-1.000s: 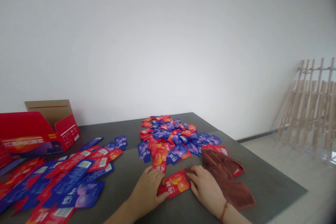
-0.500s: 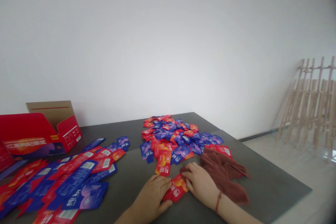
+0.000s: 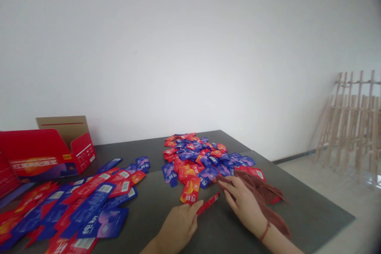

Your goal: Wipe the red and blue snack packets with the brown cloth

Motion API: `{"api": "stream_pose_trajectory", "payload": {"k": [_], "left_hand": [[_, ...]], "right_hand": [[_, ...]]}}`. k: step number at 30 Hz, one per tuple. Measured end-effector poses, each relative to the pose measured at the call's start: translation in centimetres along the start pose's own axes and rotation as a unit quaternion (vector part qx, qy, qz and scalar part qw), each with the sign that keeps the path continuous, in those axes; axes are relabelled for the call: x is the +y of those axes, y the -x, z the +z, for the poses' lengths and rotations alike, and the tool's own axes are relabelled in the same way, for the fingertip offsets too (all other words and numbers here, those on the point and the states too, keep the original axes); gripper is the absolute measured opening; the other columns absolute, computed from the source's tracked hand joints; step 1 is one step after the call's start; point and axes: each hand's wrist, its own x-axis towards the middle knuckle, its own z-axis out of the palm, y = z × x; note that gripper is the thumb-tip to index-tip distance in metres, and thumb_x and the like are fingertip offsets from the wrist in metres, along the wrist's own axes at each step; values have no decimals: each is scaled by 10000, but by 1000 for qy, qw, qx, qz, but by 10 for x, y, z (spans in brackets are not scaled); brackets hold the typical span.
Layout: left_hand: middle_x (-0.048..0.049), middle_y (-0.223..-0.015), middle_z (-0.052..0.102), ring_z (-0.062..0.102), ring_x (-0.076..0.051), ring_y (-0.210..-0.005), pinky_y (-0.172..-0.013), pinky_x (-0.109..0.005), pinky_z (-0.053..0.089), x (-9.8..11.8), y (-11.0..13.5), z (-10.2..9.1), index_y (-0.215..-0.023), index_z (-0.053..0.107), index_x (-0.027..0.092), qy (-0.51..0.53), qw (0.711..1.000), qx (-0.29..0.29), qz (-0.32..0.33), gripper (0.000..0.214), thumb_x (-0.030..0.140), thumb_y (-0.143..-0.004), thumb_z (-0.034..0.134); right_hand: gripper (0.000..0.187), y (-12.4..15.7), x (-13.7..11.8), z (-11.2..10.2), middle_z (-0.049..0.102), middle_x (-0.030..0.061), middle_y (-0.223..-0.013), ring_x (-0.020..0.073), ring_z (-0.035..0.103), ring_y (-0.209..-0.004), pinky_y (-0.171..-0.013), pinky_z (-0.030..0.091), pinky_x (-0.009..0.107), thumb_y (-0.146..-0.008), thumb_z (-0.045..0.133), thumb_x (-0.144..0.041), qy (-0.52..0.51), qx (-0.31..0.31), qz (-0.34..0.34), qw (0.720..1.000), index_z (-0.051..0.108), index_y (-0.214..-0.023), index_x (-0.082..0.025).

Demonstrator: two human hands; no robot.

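Observation:
My left hand [image 3: 179, 225] pinches one end of a red packet [image 3: 208, 203] and holds it tilted on edge just above the dark table [image 3: 309, 210]. My right hand [image 3: 242, 202] lies to the right of the packet, fingers curled over the edge of a brown cloth [image 3: 263, 196]. Just beyond both hands spreads a heap of small red and blue packets [image 3: 198, 156]. One red-orange packet [image 3: 190, 193] lies apart at the heap's near edge.
A spread of longer red and blue packets [image 3: 74, 206] covers the table's left side. An open red carton [image 3: 44, 156] stands at the back left. Wooden racks [image 3: 354, 123] lean on the wall at the right, past the table's edge.
The red packet lay flat under both hands; now my left hand has lifted it onto its edge. My right hand has let go of it and moved onto the brown cloth.

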Motion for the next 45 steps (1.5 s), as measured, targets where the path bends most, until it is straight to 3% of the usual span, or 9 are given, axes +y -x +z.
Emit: {"api": "stream_pose_trajectory", "payload": {"k": [2,4,9,18,25,29,35,42,45], "left_hand": [[-42,-944,695,661,-204,-833,-768,-293,498,-1,-2,1,-1359,426,212,61,996,10,-58,505,129,-862,396],[-37,-932,690,652,-205,-865,-799,-303,489,-3,-2,0,-1338,444,195,80,992,14,-96,498,130,-844,416],[-117,-1309,530,457,-262,-1232,-1013,-429,366,-17,5,-4,-1269,510,182,4,993,40,-111,438,178,-833,469],[-67,-1525,299,243,-254,-1399,-1111,-513,221,-33,11,-19,-1447,321,270,27,995,-99,-4,609,267,-872,522],[-66,-1546,242,216,-272,-1408,-1110,-527,207,-37,12,-27,-1467,272,298,14,993,-120,-1,660,388,-886,573],[-73,-1533,279,241,-292,-1397,-1097,-529,235,-41,10,-24,-1442,327,316,-16,995,-96,-15,607,420,-897,574],[-99,-1496,349,304,-266,-1367,-1110,-487,245,-33,7,-6,-1411,371,235,-34,998,17,-43,552,352,-906,561],[-116,-1435,426,362,-267,-1326,-1083,-456,305,-24,5,4,-1387,370,184,-11,998,37,-51,558,205,-859,548],[-87,-1238,589,519,-248,-1153,-1003,-410,387,-23,5,-3,-1195,530,202,-17,998,60,-21,328,172,-868,528]], "right_hand": [[356,1,-9,0,557,106,-1195,232,519,-1109,-949,447,383,-930,397,-207,-5,16,-18,1000,582,-1234,-219],[343,2,-18,8,557,96,-1198,225,516,-1105,-953,440,373,-919,424,-192,-7,-16,-41,999,599,-1212,-225],[284,10,-30,37,596,59,-1087,210,538,-986,-915,432,367,-875,491,-146,17,-129,-46,990,670,-1072,-244],[167,-4,-52,48,583,42,-961,209,499,-937,-834,399,340,-879,518,-223,41,-184,-65,980,677,-931,-228],[236,7,-67,46,577,29,-1080,209,490,-1021,-875,388,335,-880,509,-237,-35,-211,-145,966,654,-1061,-279],[276,16,-52,32,580,34,-1023,199,519,-965,-848,409,317,-848,499,-168,-40,-206,-91,973,666,-1038,-281],[251,15,-50,33,561,50,-984,183,539,-916,-820,424,285,-847,460,-139,-14,-180,-4,984,677,-927,-235],[209,-4,-60,40,576,32,-938,172,551,-874,-779,407,263,-863,471,-193,13,-221,-10,975,675,-833,-228],[198,-9,-65,46,586,37,-949,180,553,-882,-769,398,267,-845,487,-191,27,-222,-18,975,681,-819,-219]]}}
